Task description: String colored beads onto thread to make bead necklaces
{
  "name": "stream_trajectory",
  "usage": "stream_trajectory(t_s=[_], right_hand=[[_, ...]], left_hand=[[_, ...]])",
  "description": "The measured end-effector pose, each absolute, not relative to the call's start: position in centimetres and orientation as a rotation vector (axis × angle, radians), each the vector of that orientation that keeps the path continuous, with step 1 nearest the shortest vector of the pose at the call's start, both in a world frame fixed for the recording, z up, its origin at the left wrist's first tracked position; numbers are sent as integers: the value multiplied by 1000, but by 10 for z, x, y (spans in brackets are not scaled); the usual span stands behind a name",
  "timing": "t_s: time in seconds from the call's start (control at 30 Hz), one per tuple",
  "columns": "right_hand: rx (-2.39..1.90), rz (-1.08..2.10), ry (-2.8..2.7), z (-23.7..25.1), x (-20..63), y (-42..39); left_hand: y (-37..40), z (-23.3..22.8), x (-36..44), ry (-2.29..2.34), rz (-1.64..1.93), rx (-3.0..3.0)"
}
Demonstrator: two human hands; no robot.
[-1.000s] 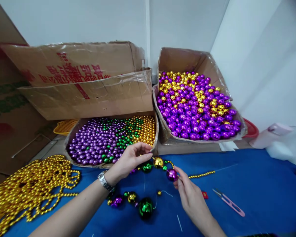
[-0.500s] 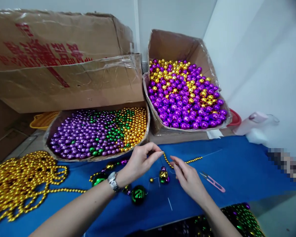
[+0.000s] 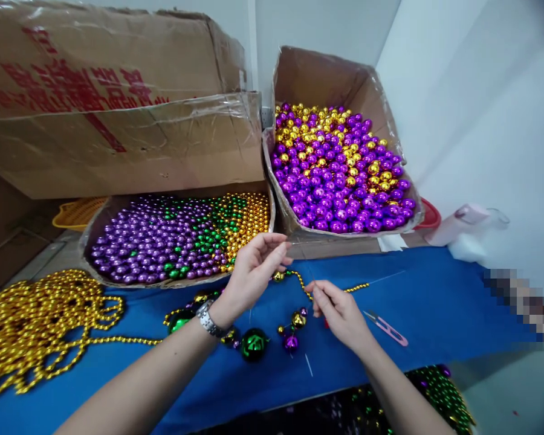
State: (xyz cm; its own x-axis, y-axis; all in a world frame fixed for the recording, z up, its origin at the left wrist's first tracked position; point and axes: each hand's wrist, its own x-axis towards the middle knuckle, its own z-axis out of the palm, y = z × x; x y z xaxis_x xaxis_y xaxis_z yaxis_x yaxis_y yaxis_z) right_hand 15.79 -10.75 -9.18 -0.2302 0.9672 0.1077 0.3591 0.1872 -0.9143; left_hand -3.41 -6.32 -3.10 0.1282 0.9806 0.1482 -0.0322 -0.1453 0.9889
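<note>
Higher up, my left hand (image 3: 254, 269), with a watch on its wrist, has its thumb and fingers drawn together near the box of small beads. My right hand (image 3: 340, 311) pinches a thin thread (image 3: 309, 266) that runs up toward my left fingertips; their exact hold is hard to see. A string of small gold beads (image 3: 300, 283) passes behind my right fingertips and emerges at the right. Below the hands lies a cluster of purple and gold beads (image 3: 298, 320). A big green bead (image 3: 254, 344) rests beside my left forearm.
Cardboard boxes of small beads (image 3: 149, 241) and larger purple and gold beads (image 3: 340, 175) stand behind. A gold bead chain heap (image 3: 49, 326) lies left on the blue cloth (image 3: 444, 302). Pink thread snips (image 3: 387, 329) lie right. Green beads (image 3: 439, 396) sit by the front edge.
My left hand has risen away from the bead string, and its fingers have curled. My right hand has moved slightly left and up. The bead cluster has spread out on the cloth.
</note>
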Motion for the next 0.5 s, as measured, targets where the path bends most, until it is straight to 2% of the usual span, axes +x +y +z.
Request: stream_trajectory(t_s=[0.27,0.5], right_hand=[[-1099,1155,-1587,-51,156,-113],[-1102,1033,-1232,-43,169,-117]], left_hand=[[-94,-87,-13,861,826,1807],[-107,-136,-3,1187,418,2340]])
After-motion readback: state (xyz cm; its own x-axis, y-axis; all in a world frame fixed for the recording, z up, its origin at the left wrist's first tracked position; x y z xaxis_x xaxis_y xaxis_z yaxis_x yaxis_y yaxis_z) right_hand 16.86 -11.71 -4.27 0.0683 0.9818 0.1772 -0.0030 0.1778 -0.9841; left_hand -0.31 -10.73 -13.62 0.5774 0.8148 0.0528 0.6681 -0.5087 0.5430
